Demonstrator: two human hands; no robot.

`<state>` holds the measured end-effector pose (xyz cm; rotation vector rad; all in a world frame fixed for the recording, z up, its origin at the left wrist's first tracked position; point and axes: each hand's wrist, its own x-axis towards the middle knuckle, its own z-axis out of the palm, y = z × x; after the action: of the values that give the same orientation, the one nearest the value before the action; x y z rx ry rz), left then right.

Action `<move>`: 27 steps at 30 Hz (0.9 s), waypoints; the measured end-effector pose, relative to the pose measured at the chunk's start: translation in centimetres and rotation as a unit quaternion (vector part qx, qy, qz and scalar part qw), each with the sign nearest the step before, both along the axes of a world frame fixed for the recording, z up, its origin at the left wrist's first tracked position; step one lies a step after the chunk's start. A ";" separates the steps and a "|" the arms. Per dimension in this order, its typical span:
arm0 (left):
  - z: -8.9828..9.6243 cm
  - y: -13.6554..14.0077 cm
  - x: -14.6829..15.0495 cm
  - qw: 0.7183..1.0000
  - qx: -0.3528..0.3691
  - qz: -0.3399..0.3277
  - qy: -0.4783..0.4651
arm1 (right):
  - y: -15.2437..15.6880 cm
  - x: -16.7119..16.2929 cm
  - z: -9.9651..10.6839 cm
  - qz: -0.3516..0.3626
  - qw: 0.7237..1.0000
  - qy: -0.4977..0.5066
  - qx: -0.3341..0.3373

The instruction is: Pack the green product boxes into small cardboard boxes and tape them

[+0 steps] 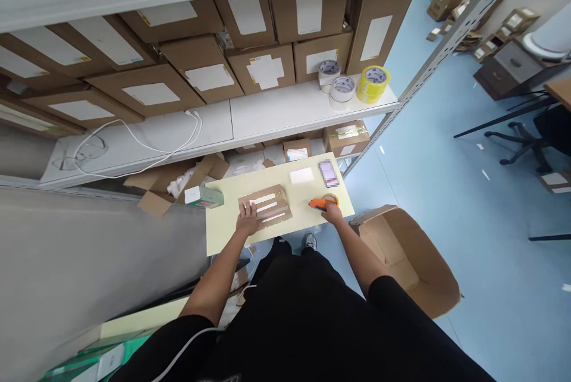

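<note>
My left hand lies flat, fingers spread, on the left edge of a flat brown cardboard package with white strips across its top. The package rests on a pale yellow table. At the table's right side, my right hand is closed around an orange tape dispenser. A roll of tape shows beside that hand, partly hidden. Behind the package are a white label or card and a phone-like object with a blurred screen. A green and white box stands at the table's left edge.
A large open carton sits on the floor to the right. Above the table runs a metal shelf with labelled cardboard boxes, white tape rolls, yellow tape rolls and a loose white cable.
</note>
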<state>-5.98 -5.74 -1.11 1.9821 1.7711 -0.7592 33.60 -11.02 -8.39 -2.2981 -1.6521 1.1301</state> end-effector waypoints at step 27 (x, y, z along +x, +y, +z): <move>-0.4 1.3 -0.2 0.972 0.053 0.007 -0.227 | 6.6 -12.9 9.1 0.110 0.922 0.360 0.098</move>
<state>-6.22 -4.45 -1.47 2.0050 1.5696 -0.1809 20.71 -4.38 0.75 -1.3387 -1.6185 1.5206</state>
